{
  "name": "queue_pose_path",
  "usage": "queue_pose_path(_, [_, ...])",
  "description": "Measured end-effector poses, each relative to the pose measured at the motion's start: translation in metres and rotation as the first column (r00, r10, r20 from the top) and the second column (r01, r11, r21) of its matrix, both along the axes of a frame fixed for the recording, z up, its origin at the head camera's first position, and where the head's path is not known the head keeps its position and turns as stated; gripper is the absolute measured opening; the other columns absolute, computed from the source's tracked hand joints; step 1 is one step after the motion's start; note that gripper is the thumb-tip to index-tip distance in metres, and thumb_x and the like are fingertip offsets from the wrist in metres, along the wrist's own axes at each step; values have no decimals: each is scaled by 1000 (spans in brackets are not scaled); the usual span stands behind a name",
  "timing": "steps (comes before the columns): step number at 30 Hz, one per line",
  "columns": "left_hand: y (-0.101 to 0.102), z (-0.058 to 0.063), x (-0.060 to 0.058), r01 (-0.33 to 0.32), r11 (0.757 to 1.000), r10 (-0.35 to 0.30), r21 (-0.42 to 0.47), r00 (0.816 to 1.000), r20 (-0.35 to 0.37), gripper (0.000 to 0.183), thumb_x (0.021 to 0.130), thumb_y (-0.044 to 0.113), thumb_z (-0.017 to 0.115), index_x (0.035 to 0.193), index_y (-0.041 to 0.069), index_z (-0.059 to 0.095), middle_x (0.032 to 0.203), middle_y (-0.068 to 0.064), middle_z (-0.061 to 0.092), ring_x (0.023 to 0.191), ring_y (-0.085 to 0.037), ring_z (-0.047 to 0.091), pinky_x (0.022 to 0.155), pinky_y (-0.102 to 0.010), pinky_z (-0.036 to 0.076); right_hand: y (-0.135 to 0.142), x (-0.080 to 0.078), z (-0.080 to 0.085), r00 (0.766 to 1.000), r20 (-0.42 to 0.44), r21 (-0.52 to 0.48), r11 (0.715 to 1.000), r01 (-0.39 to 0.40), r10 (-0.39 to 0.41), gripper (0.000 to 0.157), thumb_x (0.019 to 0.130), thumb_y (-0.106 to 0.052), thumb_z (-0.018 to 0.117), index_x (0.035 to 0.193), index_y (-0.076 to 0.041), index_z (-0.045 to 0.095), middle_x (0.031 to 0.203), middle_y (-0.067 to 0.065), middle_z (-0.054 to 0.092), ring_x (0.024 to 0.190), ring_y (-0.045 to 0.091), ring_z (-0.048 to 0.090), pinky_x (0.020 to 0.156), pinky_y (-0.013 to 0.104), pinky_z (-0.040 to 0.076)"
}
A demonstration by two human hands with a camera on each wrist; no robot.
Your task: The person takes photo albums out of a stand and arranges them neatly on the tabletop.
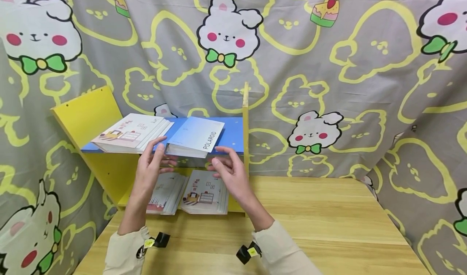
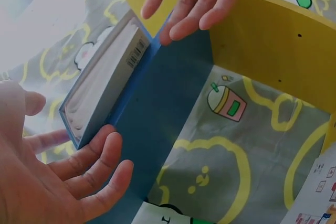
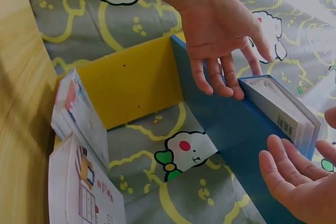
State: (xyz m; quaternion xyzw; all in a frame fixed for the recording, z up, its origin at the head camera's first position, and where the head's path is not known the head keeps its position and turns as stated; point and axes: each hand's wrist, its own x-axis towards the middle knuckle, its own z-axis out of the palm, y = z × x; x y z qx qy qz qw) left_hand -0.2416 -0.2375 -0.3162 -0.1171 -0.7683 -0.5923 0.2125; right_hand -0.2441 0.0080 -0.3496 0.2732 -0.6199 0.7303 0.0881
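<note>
A pale blue-white book with POLAROID on its cover lies on the blue shelf board, its near edge jutting past the front. Both hands flank it with fingers loosely extended. My left hand is by the book's left front corner; in the left wrist view the left hand's fingers reach that corner, and whether they touch is unclear. On the other side, my right hand is just below the right front corner. In the right wrist view the right hand lies close to the book's edge.
Left on the same board lies a white illustrated book. Two more books, one partly behind my left hand and another, rest on the lower level. Yellow side panels frame the shelf, which stands on a wooden table.
</note>
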Motion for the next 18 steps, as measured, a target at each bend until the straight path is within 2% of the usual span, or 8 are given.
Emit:
queue_pose_path(4, [1,3,0,-8,1000,8,2,1000,23,54,110,43,43,152,10,43,101,-27,71,79,-20,72,71,-35,63,-3,-2,1,1000,4,-17,1000,-17,17,40,106,-17,57,144,-10,48,119,20,69,105,44,69,90,56,58])
queue_pose_path(10, [3,6,-1,-38,999,37,11,998,59,52,109,44,44,148,10,48,93,-21,71,74,-16,71,68,-34,63,-8,-4,4,999,36,-46,999,-12,14,42,106,-17,58,146,-13,46,118,19,69,104,43,69,86,44,62])
queue_pose_path(18, [5,9,-3,-61,998,61,2,996,72,53,108,46,46,146,10,51,90,-19,71,71,-15,69,65,-31,62,-14,-5,6,997,79,-71,997,2,4,45,105,-15,58,147,-10,42,117,26,68,100,40,71,86,50,61])
